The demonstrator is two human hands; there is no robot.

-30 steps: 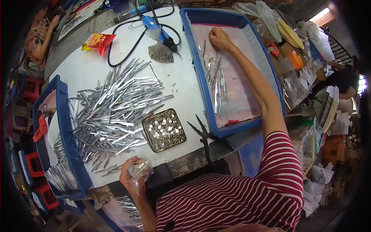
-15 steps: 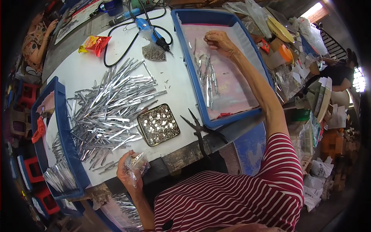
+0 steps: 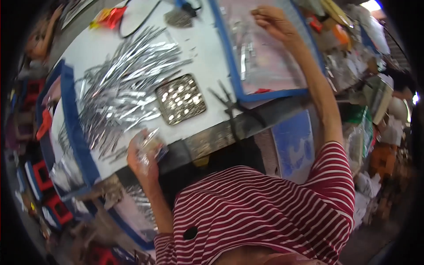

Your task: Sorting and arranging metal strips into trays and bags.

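Note:
My left hand (image 3: 138, 159) grips a crumpled clear plastic bag (image 3: 152, 145) at the table's front edge, below a heap of thin silvery metal strips (image 3: 126, 88). Right of the heap sits a square tin (image 3: 180, 110) filled with small shiny metal pieces. My right hand (image 3: 274, 23) is over the far part of a blue tray (image 3: 233, 70) with a pinkish lining. Its fingers are curled together, and what is in them is hidden and blurred. Several metal strips (image 3: 244, 57) lie in that tray, left of the hand. Dark-handled pliers (image 3: 232, 106) rest between tin and tray.
Another blue tray (image 3: 79, 128) stands at the table's left. At the back are a red and yellow packet (image 3: 108, 17), a black cable and a bag of small bits (image 3: 179, 18). Clutter piles up beyond the right tray. A person's arm (image 3: 51, 26) shows far left.
The view has tilted, so the table sits higher in the picture and is blurred. My left hand still grips the plastic bag; my right hand stays over the tray, fingers still curled.

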